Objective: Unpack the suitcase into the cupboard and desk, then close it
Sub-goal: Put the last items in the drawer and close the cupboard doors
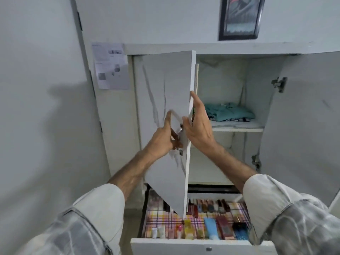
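The white cupboard [220, 48] fills the middle of the view. Its left door [161, 89] stands half swung and its right door [309, 116] is wide open. My left hand [165, 138] grips the metal handle [177, 133] on the left door's front. My right hand [198, 126] lies with straight fingers against that door's free edge. Folded teal clothes [230, 113] lie on the middle shelf [237, 127]. The compartment under the shelf looks bare. The suitcase is out of view.
Below the cupboard an open drawer [184, 245] lined with checked cloth holds several tubes, bottles and cosmetics [211, 225]. Printed sheets [110, 67] are stuck on the wall at left. A framed picture [239, 17] hangs above. Door hinges [279, 83] project on the right.
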